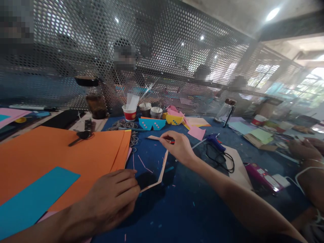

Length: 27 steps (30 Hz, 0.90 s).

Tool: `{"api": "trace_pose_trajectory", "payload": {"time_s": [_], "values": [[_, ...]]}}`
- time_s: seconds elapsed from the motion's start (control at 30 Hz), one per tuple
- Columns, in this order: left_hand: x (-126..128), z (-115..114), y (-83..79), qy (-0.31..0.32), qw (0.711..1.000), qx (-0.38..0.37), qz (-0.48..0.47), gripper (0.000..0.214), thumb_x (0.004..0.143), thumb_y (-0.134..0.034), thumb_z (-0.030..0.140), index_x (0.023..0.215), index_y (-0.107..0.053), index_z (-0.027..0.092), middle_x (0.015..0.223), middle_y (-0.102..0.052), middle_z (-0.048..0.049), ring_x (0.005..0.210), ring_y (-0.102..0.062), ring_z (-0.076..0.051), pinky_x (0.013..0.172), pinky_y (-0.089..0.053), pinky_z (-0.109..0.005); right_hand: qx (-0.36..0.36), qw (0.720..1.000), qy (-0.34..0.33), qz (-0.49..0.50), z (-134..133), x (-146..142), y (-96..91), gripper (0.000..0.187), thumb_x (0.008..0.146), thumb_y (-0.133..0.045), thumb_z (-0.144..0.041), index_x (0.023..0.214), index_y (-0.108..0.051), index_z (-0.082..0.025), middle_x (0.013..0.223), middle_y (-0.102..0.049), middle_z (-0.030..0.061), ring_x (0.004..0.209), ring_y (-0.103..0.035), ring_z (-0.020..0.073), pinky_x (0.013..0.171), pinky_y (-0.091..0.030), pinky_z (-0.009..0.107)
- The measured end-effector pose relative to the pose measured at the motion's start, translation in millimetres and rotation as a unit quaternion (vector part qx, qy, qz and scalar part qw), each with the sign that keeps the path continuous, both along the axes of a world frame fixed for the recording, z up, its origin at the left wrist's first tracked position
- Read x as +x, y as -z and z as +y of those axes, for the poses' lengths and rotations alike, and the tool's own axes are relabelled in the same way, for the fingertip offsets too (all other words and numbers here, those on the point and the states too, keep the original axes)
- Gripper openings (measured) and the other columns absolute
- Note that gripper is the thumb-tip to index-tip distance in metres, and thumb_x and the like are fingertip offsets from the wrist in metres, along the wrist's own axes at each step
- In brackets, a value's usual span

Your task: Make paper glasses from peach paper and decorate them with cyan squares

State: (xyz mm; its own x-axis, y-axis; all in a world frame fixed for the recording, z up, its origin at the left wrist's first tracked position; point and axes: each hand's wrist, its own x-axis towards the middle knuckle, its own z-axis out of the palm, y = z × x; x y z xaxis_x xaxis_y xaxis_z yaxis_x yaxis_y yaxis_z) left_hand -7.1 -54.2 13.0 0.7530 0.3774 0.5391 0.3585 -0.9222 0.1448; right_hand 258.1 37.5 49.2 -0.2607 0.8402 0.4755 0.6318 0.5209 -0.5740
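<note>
A narrow pale strip (164,167), apparently folded paper seen nearly edge-on, stands bent above the blue tabletop between my hands. My left hand (117,192) is closed, with the strip's lower end running in at its fingertips. Thumb and fingers of my right hand (178,146) pinch the far end, and a flat pointed tip (153,137) sticks out left of them. A small red bit shows under the right fingers. Beyond that hand are a blue notched paper shape (152,124) with small pink squares and a similar yellow one (174,119).
Orange sheets (63,148) and a blue sheet (37,202) lie left. A blue glue gun (215,142) with black cord and a magenta device (264,177) lie right. Paper cups (129,113) and a jar (95,101) stand before a perforated metal screen (162,50). Another person's hands (303,148) are far right.
</note>
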Motion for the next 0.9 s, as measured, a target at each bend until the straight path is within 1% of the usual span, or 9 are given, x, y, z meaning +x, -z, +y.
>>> {"api": "trace_pose_trajectory", "payload": {"time_s": [0.17,0.27,0.33,0.43,0.5,0.57,0.7,0.77,0.9], "values": [[-3,-2,-2.9,0.01,0.998,-0.047,-0.033,0.025,0.099,-0.052,0.008,0.111,-0.065,0.024,0.098,-0.079,-0.0046,0.089,-0.075,-0.021,0.105,-0.06,-0.042,-0.004,1.0,-0.021,0.001,-4,-3,-3.1,0.011,0.1,-0.07,-0.023,0.093,-0.078,-0.024,0.085,-0.079,-0.0006,0.078,-0.072,0.0164,0.076,-0.054,0.029],[-6,0,-6.3,-0.047,0.986,-0.121,-0.104,0.022,0.104,-0.056,0.023,0.12,-0.07,0.027,0.109,-0.082,-0.0053,0.099,-0.078,-0.024,0.09,-0.065,-0.036,-0.017,0.999,-0.044,0.027,-8,-5,-5.6,0.009,0.099,-0.071,-0.023,0.097,-0.079,-0.024,0.089,-0.08,0.0001,0.081,-0.072,0.0169,0.079,-0.054,0.03],[-6,4,-7.1,-0.12,0.956,-0.213,-0.164,0.019,0.107,-0.055,0.033,0.113,-0.073,0.028,0.102,-0.083,-0.0035,0.09,-0.079,-0.023,0.07,-0.064,-0.029,-0.043,0.996,-0.066,0.05,-13,-8,-8.7,0.008,0.099,-0.071,-0.022,0.098,-0.079,-0.023,0.092,-0.081,0.0005,0.083,-0.072,0.0171,0.08,-0.054,0.03],[-3,14,-5.3,-0.212,0.873,-0.361,-0.252,0.026,0.103,-0.065,0.05,0.113,-0.073,0.027,0.1,-0.084,-0.0048,0.085,-0.08,-0.025,0.049,-0.055,-0.024,-0.086,0.989,-0.106,0.063,-25,-14,-14.0,0.008,0.099,-0.071,-0.024,0.097,-0.079,-0.023,0.091,-0.08,-0.0004,0.083,-0.071,0.0167,0.077,-0.053,0.028],[0,20,-4.3,-0.22,0.826,-0.423,-0.301,0.041,0.096,-0.075,0.055,0.124,-0.069,0.026,0.107,-0.084,-0.0073,0.092,-0.081,-0.027,0.055,-0.06,-0.027,-0.107,0.983,-0.133,0.066,-33,-18,-16.2,0.008,0.099,-0.072,-0.025,0.097,-0.08,-0.023,0.088,-0.079,-0.0013,0.081,-0.07,0.0157,0.074,-0.052,0.027],[2,24,-5.0,-0.206,0.804,-0.455,-0.324,0.047,0.09,-0.082,0.055,0.123,-0.07,0.024,0.106,-0.084,-0.0075,0.095,-0.081,-0.027,0.069,-0.064,-0.031,-0.122,0.978,-0.154,0.065,-40,-22,-16.7,0.008,0.099,-0.072,-0.024,0.097,-0.08,-0.023,0.086,-0.078,-0.0018,0.078,-0.069,0.0147,0.071,-0.051,0.025],[5,25,-8.5,-0.188,0.808,-0.463,-0.311,0.033,0.09,-0.082,0.054,0.092,-0.076,0.022,0.084,-0.081,-0.0034,0.079,-0.076,-0.02,0.071,-0.06,-0.029,-0.107,0.98,-0.168,0.027,-49,-29,-14.4,0.007,0.096,-0.074,-0.02,0.092,-0.079,-0.022,0.083,-0.078,-0.0016,0.075,-0.068,0.0143,0.071,-0.051,0.026],[5,23,-8.3,-0.189,0.813,-0.458,-0.306,0.033,0.093,-0.079,0.054,0.086,-0.076,0.022,0.08,-0.079,-0.0023,0.076,-0.073,-0.018,0.067,-0.058,-0.026,-0.101,0.981,-0.164,0.019,-50,-32,-12.3,0.005,0.096,-0.075,-0.021,0.093,-0.079,-0.022,0.083,-0.078,-0.0013,0.075,-0.069,0.0146,0.073,-0.052,0.026],[6,20,-5.3,-0.195,0.803,-0.479,-0.297,0.034,0.093,-0.078,0.055,0.086,-0.075,0.022,0.074,-0.075,0.0002,0.058,-0.061,-0.013,0.042,-0.039,-0.019,-0.101,0.98,-0.167,0.035,-51,-35,-5.9,0.006,0.097,-0.076,-0.023,0.093,-0.079,-0.023,0.085,-0.079,-0.0019,0.079,-0.072,0.0146,0.076,-0.056,0.025]]}}
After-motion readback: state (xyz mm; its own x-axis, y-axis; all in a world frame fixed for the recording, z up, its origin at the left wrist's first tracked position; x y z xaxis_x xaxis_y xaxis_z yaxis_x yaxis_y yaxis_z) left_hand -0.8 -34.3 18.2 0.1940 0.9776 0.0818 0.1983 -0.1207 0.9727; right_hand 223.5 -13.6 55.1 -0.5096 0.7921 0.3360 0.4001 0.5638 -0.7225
